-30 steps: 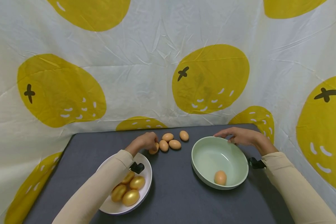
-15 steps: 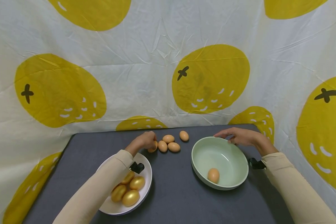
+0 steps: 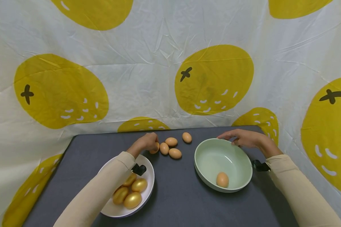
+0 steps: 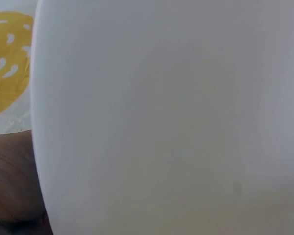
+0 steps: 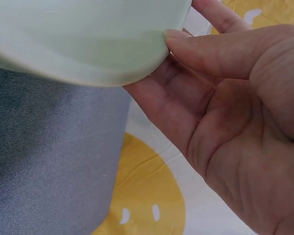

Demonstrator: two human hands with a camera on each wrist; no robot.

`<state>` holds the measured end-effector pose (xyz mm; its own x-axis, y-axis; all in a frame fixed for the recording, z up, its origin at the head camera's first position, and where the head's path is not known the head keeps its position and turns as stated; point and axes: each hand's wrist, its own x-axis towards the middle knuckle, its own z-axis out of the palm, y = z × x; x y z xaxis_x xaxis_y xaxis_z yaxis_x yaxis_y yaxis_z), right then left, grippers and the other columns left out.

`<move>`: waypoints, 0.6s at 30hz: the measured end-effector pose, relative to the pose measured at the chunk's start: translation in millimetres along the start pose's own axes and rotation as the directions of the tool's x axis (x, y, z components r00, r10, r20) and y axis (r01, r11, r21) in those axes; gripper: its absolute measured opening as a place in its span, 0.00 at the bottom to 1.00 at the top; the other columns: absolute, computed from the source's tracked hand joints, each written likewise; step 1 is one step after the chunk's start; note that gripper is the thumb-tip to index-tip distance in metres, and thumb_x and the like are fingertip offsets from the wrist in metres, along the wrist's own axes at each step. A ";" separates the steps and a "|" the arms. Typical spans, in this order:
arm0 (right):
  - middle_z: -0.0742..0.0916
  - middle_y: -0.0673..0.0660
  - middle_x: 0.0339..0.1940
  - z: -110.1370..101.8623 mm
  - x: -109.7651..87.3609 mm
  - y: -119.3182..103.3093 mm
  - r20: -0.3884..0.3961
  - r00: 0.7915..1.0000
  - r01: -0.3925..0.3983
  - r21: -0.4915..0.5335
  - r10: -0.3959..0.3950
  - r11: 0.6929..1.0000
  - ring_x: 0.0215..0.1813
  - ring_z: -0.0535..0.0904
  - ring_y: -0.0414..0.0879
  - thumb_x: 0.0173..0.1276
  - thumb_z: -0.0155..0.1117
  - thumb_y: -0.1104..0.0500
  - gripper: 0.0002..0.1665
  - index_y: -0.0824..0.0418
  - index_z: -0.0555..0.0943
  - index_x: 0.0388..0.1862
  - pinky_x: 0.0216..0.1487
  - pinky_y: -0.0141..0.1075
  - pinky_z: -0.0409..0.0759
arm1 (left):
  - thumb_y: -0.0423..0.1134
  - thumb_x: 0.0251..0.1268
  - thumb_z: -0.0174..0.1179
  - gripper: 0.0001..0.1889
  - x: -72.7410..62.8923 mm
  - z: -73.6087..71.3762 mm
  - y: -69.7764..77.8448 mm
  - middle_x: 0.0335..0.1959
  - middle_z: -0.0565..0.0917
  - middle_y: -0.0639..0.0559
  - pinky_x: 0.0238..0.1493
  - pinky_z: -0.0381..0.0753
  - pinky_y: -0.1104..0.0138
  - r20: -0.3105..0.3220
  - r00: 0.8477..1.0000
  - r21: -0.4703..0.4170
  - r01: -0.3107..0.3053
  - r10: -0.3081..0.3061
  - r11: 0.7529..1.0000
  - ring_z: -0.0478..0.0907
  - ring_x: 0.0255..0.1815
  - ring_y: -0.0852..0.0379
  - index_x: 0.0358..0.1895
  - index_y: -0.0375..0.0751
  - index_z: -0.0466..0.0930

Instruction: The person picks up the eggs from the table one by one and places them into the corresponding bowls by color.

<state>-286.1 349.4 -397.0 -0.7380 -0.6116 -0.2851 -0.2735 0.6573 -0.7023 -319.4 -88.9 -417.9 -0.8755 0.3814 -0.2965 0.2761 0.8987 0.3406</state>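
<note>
My left hand (image 3: pixel 147 142) reaches over the white bowl (image 3: pixel 149 164), its curled fingers on a brown egg (image 3: pixel 154 148) that they partly hide. In the left wrist view the white bowl (image 4: pixel 152 112) fills nearly everything, and only a bit of the left hand (image 4: pixel 12 178) shows. My right hand (image 3: pixel 248 140) grips the far right rim of the pale green bowl (image 3: pixel 210 160). In the right wrist view the thumb of the right hand (image 5: pixel 235 98) lies on the rim, with fingers against the outside. A single brown egg (image 3: pixel 222 179) sits inside the green bowl.
Several loose brown eggs, among them one egg (image 3: pixel 175 153) at the front and another egg (image 3: pixel 187 137) farther back, lie between the bowls. Several golden eggs (image 3: pixel 133 200) fill part of the white bowl. A lemon-patterned curtain (image 3: pixel 142 88) hangs behind the dark table (image 3: pixel 176 195).
The egg in the green bowl rolled left, then back right. The egg under my left hand and its neighbour shifted slightly left; another loose egg rolled nearer. Both hands stayed almost still.
</note>
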 end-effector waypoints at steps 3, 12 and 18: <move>0.75 0.67 0.70 -0.1 0.4 -0.1 0.000 1.000 0.002 0.001 -0.002 1.000 0.71 0.68 0.67 0.71 0.48 0.78 0.35 0.61 0.70 0.75 0.53 0.41 0.83 | 0.28 0.55 0.64 0.07 9.3 2.4 -4.7 0.30 0.77 0.49 0.29 0.68 0.64 0.021 0.999 0.001 0.026 -0.026 1.000 0.70 0.29 0.53 0.38 0.37 0.83; 0.75 0.68 0.71 -0.6 0.4 1.7 0.000 1.000 0.013 0.005 -0.013 1.000 0.71 0.68 0.68 0.72 0.49 0.78 0.34 0.61 0.70 0.75 0.52 0.40 0.83 | 0.37 0.48 0.66 0.14 44.2 24.3 -24.5 0.13 0.63 0.56 0.19 0.63 0.63 0.036 0.998 0.063 -0.059 0.057 0.996 0.59 0.15 0.57 0.15 0.50 0.69; 0.75 0.67 0.71 -0.5 0.6 1.2 0.002 1.000 0.026 0.010 -0.026 1.000 0.71 0.69 0.67 0.73 0.50 0.76 0.33 0.60 0.70 0.75 0.53 0.41 0.83 | 0.39 0.57 0.70 0.11 -32.4 3.6 46.9 0.30 0.77 0.51 0.30 0.70 0.66 0.052 0.994 0.032 -0.099 0.097 0.995 0.71 0.29 0.55 0.38 0.40 0.79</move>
<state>-287.2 350.1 -397.7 -0.7293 -0.6293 -0.2685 -0.2862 0.6371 -0.7157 -276.7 -58.3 -395.5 -0.8229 0.4775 -0.3079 0.3739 0.8631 0.3394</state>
